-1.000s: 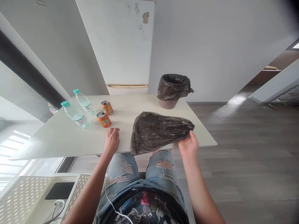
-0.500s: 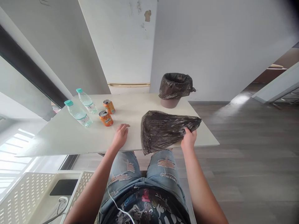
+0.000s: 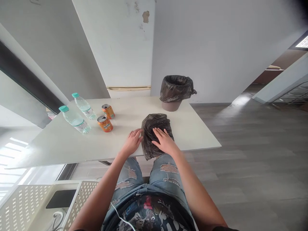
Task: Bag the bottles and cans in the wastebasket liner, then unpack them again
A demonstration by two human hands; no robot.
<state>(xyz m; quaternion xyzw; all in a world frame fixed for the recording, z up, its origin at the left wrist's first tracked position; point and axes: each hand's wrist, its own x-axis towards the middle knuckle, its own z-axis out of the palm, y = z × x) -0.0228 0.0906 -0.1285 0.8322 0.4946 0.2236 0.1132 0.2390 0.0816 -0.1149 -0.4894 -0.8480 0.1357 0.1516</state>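
A dark translucent trash bag [image 3: 157,121] lies bunched at the table's near edge, its lower corner hanging over. On top of it rests my right hand [image 3: 164,140], fingers spread and pressing the folded plastic. My left hand [image 3: 132,141] is at the bag's left edge with its fingers stretched out, the fingertips touching or almost touching the plastic. Behind the bag stands a brownish trash bin [image 3: 171,106] lined with another dark bag [image 3: 176,89]. To the left of my hands are two orange soda cans, a nearer can [image 3: 105,124] and a farther can [image 3: 108,111].
Two clear bottles with teal caps, a nearer bottle [image 3: 75,121] and a farther bottle [image 3: 84,106], stand on the left of the white table [image 3: 192,134]. A white perforated basket [image 3: 29,199] sits at lower left. A white fridge [image 3: 120,48] is behind the table.
My right hand has moved left, folding the bag's right end over onto the rest. My left hand has shifted right to the bag's edge. The view has turned slightly.
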